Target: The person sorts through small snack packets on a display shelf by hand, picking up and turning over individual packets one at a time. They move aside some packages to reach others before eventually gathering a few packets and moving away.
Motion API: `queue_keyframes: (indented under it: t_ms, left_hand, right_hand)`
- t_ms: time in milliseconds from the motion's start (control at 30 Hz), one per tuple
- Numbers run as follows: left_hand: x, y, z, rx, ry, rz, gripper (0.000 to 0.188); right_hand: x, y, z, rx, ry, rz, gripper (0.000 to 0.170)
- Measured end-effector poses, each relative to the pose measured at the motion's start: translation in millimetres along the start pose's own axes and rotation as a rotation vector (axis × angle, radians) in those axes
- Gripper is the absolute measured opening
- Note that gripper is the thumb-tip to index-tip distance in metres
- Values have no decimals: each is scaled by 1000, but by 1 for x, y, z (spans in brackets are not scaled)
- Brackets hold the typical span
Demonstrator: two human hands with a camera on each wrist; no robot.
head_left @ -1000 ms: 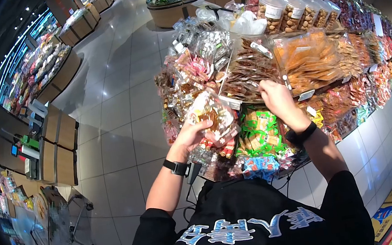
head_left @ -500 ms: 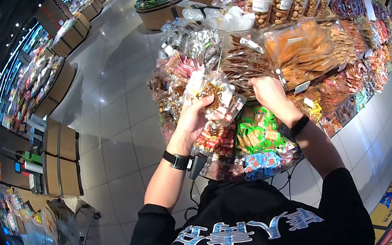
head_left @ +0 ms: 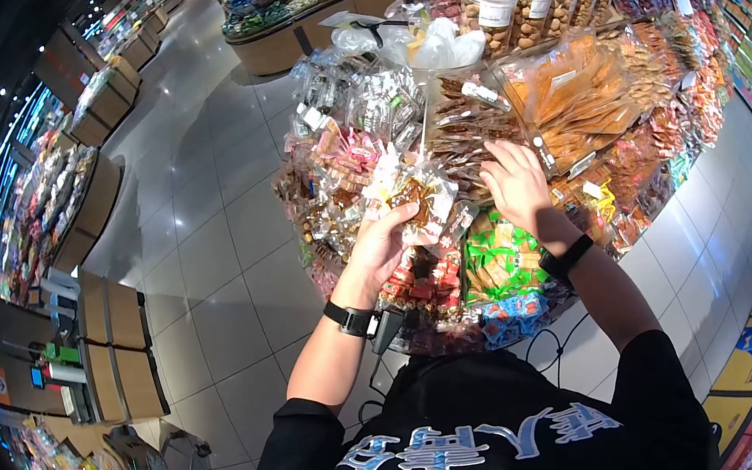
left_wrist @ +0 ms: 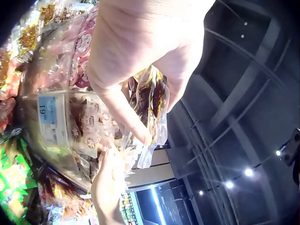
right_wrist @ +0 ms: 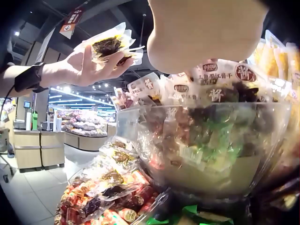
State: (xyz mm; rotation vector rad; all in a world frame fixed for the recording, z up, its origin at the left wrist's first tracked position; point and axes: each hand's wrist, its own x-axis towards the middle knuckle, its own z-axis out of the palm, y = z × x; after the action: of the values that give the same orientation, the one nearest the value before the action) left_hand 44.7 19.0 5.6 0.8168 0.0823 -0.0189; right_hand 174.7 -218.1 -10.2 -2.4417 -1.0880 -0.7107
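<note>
My left hand (head_left: 379, 242) grips several clear packets of brown food (head_left: 426, 197), thumb across their front. In the left wrist view these packets (left_wrist: 157, 101) stand in a small bundle between thumb and fingers. My right hand (head_left: 522, 193) is over the near edge of a clear bin (right_wrist: 187, 174) of similar flat brown packets (head_left: 465, 131), fingers stretched out toward them. From the left wrist, the right hand (left_wrist: 108, 180) shows with fingertips right at the packets' upper edges. Its fingertips are hidden in the right wrist view. A price tag (left_wrist: 48, 117) marks the bin's front.
Orange packets (head_left: 570, 107) fill the bin to the right, with lidded nut tubs (head_left: 491, 12) behind. Green-wrapped snacks (head_left: 499, 251) and red-wrapped sweets (right_wrist: 77, 199) lie in front. A white plastic bag (head_left: 445, 44) lies at the back. Tiled floor (head_left: 206, 259) runs along the left.
My right hand's fingers, bunched at the bin's packets before, are now spread out over its near edge. The left hand keeps its packets. The head view has shifted slightly.
</note>
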Motion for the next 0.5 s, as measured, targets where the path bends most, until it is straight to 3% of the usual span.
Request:
queue_keyframes:
  t_ms: [100,333,400,467,500]
  left_hand:
    - [7,6,-5,13,-36,-33,54]
    - [22,7,-8,53,-64,-53,52]
    - [23,5,-6,45,-73,-48,52]
    - [24,-2,-3,28,-49,-9,50]
    - [25,-6,0,13,-51,11,50]
  right_hand:
    - [-6,-6,12,-105,87,-39,25]
    - [6,-6,6,-92,-12,103,23]
    - [0,-10,-1,22,171,85,29]
    - [-5,-32,-20,386,240,257,36]
    - [-12,-38,-17,445,294,235,41]
